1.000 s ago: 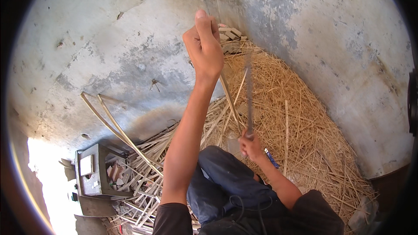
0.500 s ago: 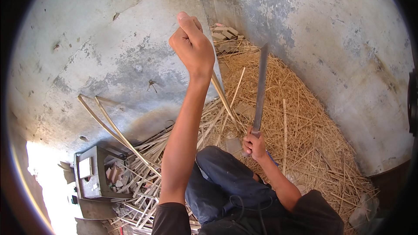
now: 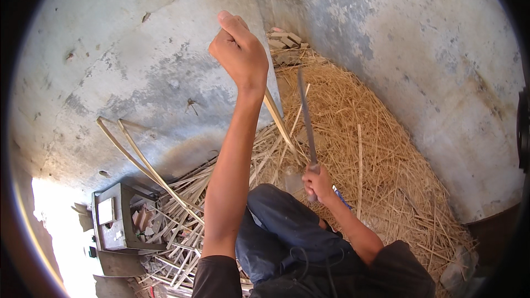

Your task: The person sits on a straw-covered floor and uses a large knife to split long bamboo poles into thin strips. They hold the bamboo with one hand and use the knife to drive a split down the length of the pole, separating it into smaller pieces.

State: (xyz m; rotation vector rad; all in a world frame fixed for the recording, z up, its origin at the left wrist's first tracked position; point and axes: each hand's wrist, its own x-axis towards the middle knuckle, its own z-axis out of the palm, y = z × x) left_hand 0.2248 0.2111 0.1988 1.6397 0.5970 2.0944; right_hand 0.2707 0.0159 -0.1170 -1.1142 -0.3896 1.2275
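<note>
Walls (image 3: pixel 143 60) of flaking plaster meet in a corner around a broad heap of straw-coloured shavings (image 3: pixel 392 165), loose stuff that could slide if a foot or the seat shifted on it. To the left lies a tangle of pale slats (image 3: pixel 179 226), beside an open-sided wooden box (image 3: pixel 113 209); two long bent strips (image 3: pixel 144 157) lean out of it, and a sleeve or elbow catching them could jolt the left arm. The dark-trousered legs (image 3: pixel 281 218) are folded close to the work, so a stroke glancing off and running toward the body could reach a knee. The pale strip (image 3: pixel 280 120) slants down from behind the left wrist to just beyond that knee; were it to twist or split unevenly, the edge might skid. To its right, the long blade (image 3: pixel 307 110) points up and slightly left, its handle clenched in the fingers of the right hand (image 3: pixel 317 182); a loosened hold would let it turn. The left hand (image 3: pixel 241 55) is raised in a tight fist, its fingers seemingly wrapped round the strip's upper end, though the wrist hides that part. A small blue packet (image 3: pixel 341 197) lies near the right forearm.
</note>
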